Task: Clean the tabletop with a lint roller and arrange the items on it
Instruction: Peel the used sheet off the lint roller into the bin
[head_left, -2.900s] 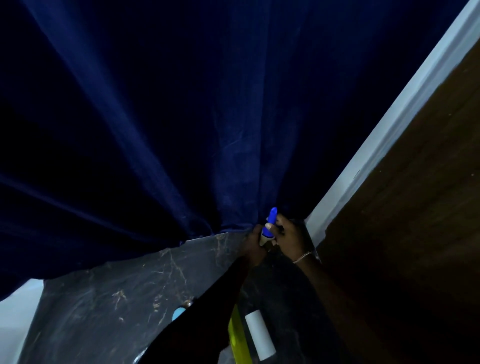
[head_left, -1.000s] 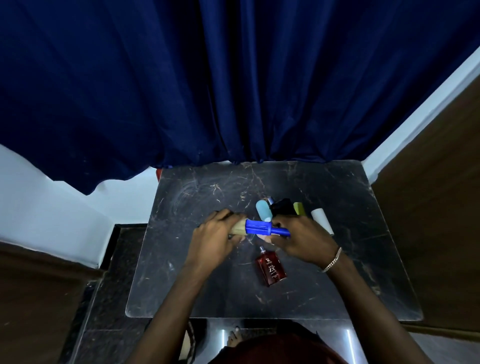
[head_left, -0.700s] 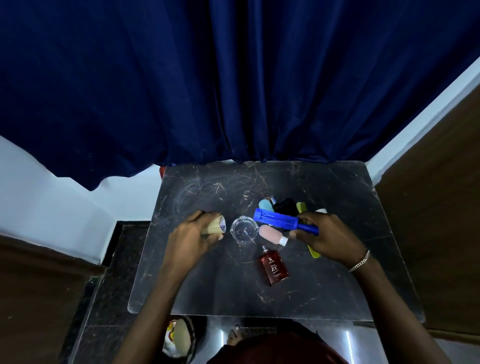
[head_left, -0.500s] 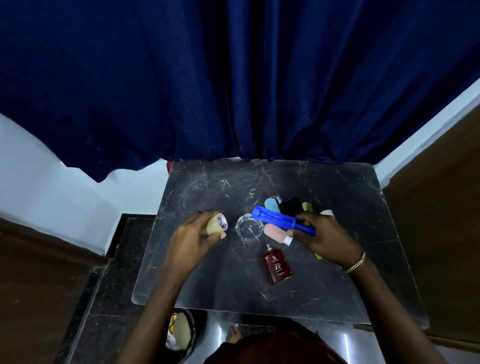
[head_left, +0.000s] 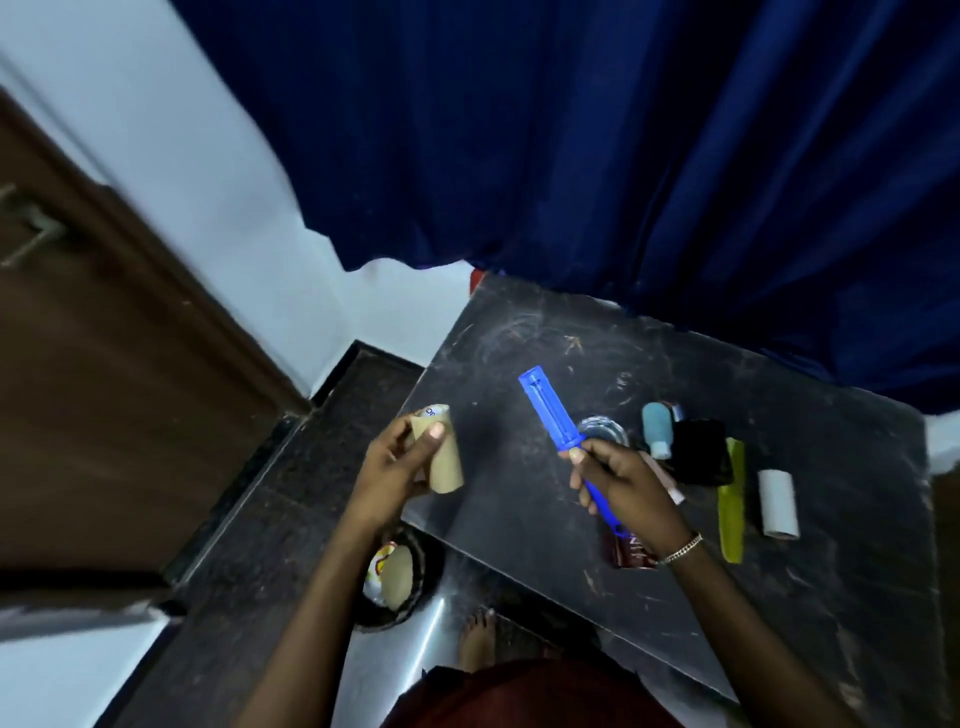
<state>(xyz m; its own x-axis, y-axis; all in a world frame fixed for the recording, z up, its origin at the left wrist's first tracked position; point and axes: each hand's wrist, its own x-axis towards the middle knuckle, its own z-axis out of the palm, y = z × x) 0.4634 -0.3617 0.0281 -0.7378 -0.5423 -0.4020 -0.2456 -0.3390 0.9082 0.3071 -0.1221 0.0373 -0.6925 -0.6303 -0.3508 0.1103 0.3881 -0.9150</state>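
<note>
My right hand (head_left: 621, 480) grips the blue lint roller handle (head_left: 551, 414), bare of any roll, its flat end pointing up-left over the dark marble tabletop (head_left: 519, 483). My left hand (head_left: 397, 467) holds a brown cardboard roll core (head_left: 441, 457) at the table's left edge. On the table's right side lie a white lint roll (head_left: 777, 503), a yellow-green comb (head_left: 732, 499), a black item (head_left: 698, 452), a light-blue bottle (head_left: 657, 428), a small glass dish (head_left: 605, 428) and a red perfume bottle (head_left: 631, 553) partly hidden by my wrist.
A black bin (head_left: 397, 582) with a used roll and wrapper inside stands on the floor below the table's left edge. A dark blue curtain (head_left: 623, 156) hangs behind the table. A brown door (head_left: 104, 364) is at the left. My bare foot (head_left: 475, 642) shows below.
The cardboard core has come off the blue handle and my left hand has carried it to the table's left edge. My view has swung left and down toward the bin.
</note>
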